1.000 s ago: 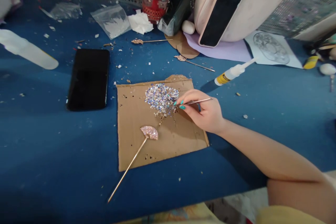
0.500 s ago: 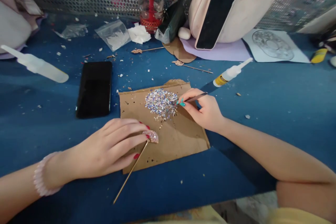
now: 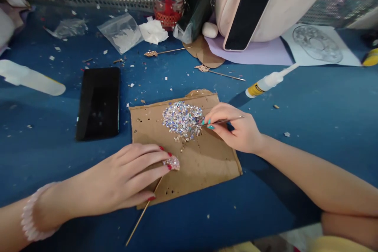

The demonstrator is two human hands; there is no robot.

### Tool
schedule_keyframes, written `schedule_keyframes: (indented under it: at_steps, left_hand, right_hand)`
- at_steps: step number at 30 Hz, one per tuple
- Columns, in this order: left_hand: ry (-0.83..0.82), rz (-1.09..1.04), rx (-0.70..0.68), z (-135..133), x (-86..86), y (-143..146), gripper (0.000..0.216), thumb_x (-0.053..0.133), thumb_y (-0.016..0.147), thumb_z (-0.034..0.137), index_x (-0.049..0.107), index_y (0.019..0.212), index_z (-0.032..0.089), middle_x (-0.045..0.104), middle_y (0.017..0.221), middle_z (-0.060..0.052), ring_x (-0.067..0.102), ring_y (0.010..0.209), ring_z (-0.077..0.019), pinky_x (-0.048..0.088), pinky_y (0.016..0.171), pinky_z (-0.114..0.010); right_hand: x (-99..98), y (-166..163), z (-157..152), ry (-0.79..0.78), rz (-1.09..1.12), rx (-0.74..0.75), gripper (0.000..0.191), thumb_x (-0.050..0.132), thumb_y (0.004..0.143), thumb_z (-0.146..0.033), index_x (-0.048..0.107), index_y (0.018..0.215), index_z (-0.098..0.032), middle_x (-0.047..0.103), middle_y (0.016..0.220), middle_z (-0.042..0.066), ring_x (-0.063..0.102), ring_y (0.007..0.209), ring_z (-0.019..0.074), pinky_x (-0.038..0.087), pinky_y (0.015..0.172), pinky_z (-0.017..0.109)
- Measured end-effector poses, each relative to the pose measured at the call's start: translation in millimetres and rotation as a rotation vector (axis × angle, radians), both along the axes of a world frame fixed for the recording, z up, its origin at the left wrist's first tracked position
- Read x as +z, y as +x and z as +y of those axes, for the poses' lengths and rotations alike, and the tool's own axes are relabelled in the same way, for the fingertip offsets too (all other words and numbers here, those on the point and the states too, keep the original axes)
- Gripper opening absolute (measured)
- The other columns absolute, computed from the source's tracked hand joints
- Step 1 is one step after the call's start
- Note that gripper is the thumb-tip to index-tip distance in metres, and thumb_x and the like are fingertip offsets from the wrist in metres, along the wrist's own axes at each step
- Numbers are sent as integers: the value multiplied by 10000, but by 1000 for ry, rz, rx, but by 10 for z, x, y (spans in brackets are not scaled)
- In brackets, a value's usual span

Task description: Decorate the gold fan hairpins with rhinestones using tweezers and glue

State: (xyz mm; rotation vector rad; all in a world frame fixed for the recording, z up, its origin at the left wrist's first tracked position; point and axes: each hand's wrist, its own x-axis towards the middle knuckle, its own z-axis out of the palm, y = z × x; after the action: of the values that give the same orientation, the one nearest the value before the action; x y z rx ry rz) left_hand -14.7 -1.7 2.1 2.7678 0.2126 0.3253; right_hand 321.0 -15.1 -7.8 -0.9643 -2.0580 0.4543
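Observation:
A brown cardboard sheet (image 3: 203, 165) lies on the blue table with a heap of silver glitter flakes (image 3: 181, 120) on it. My right hand (image 3: 236, 128) pinches thin metal tweezers (image 3: 227, 120), their tip at the heap's right edge. My left hand (image 3: 126, 177) lies over a gold hair stick (image 3: 141, 216), fingertips pressing on its glitter-covered fan-shaped head (image 3: 173, 162). The stick's shaft runs out under my palm toward the table's near edge.
A black phone (image 3: 99, 102) lies left of the cardboard. Glue bottles lie at the far left (image 3: 29, 80) and the right (image 3: 267, 82). Two more hair sticks (image 3: 220, 73), plastic bags (image 3: 121, 37), a pink bag with a phone (image 3: 251, 8) and a printed sheet (image 3: 319, 45) crowd the back.
My left hand came in from the lower left and settled on the hair stick's head. My right hand stays at the glitter heap with the tweezers.

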Motion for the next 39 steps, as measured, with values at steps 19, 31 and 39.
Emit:
schedule_keyframes:
  at_steps: [19, 31, 39]
  left_hand:
    - [-69, 62, 8, 34, -14, -20, 455, 514, 1050, 279, 495, 1487, 154, 558, 1463, -141, 512, 1332, -287, 458, 1109, -419]
    - [-89, 77, 16, 42, -16, -13, 506, 528, 1041, 277, 448, 1532, 180, 551, 1470, -142, 517, 1326, -297, 468, 1111, -446]
    - [-93, 78, 25, 42, -24, -8, 512, 544, 1040, 317, 457, 1527, 184, 560, 1461, -139, 532, 1319, -299, 480, 1107, -431]
  right_hand:
    - [-7, -5, -4, 61, -17, 77, 132, 575, 933, -79, 586, 969, -205, 716, 834, 47, 686, 808, 180, 583, 731, 331]
    - [8, -15, -9, 59, -14, 25, 128, 572, 927, -91, 580, 961, -214, 714, 826, 46, 688, 793, 185, 588, 713, 343]
    - [17, -22, -16, 42, -3, 101, 117, 578, 932, -101, 574, 964, -213, 706, 823, 47, 680, 794, 185, 583, 715, 340]
